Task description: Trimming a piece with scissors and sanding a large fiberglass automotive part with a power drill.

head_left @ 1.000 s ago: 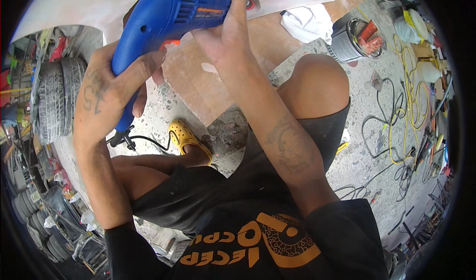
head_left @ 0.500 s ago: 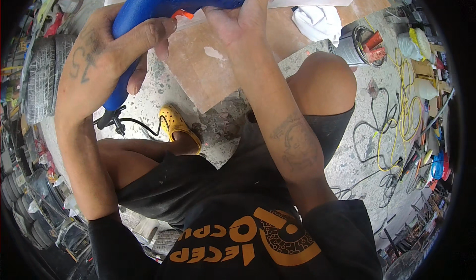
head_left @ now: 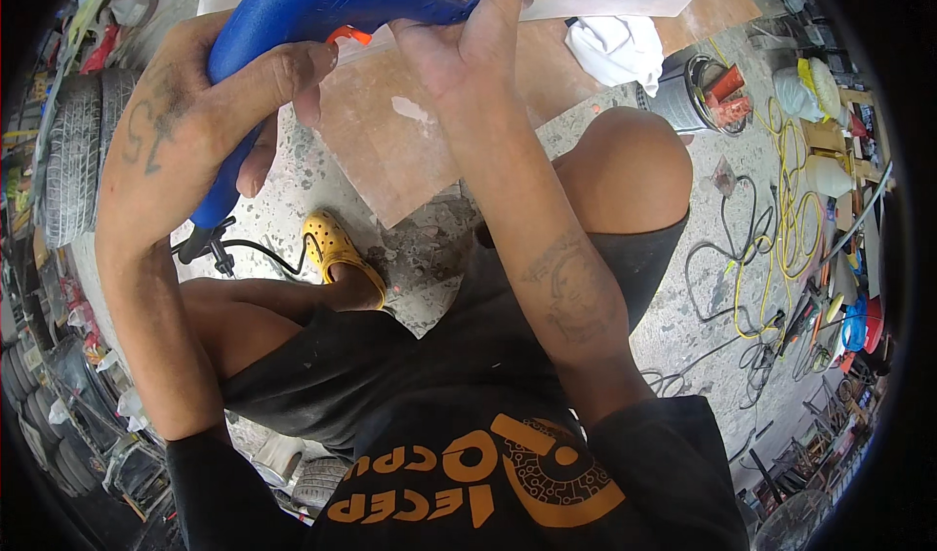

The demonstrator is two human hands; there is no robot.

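A blue corded power drill (head_left: 346, 2) with an orange-red trigger spans the top of the head view. Its front end lies beyond the upper edge. My left hand (head_left: 195, 112) wraps around the rear handle, its thumb along the near side and fingers curled beneath. Against the underside of the drill body, farther forward, my right hand (head_left: 468, 48) is closed, with its fingertips mostly hidden. From the handle's lower end a black power cord (head_left: 259, 241) trails, with a small black chuck key (head_left: 223, 254) fixed by it. Below the drill lies a dusty brown board (head_left: 390, 151).
A white cloth (head_left: 615, 48) lies on the board's right side, near an open metal can (head_left: 683, 102) holding red-handled items. Tires (head_left: 73, 161) stand at left. Yellow and black cables (head_left: 781, 229) coil over the right floor. A yellow clog (head_left: 332, 244) is on my foot.
The whole view has shifted slightly, so everything sits a little farther left in the picture. Both hands keep the same hold on the drill.
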